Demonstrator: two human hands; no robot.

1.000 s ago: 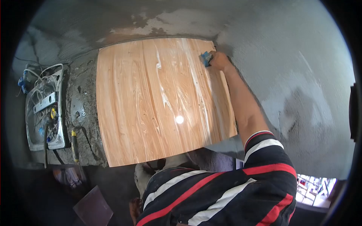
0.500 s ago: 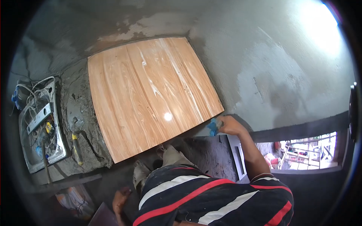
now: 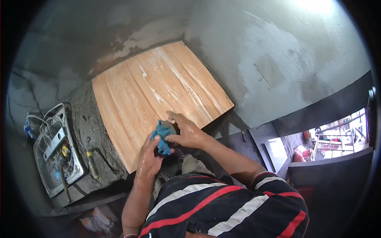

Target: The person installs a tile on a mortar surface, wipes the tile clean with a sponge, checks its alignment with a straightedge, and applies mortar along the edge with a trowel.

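Left hand and right hand are gripping 1 blue rag, fingers half-curled, probably so it's not flopping open.

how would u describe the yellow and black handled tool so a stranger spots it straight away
Find the large wood-look tile, then the tray of cables left of it. On the rough grey mortar between them lies the tool. Its handle is black with yellow at both ends, and unlike the wooden-handled tool, it lies clear of the tray.
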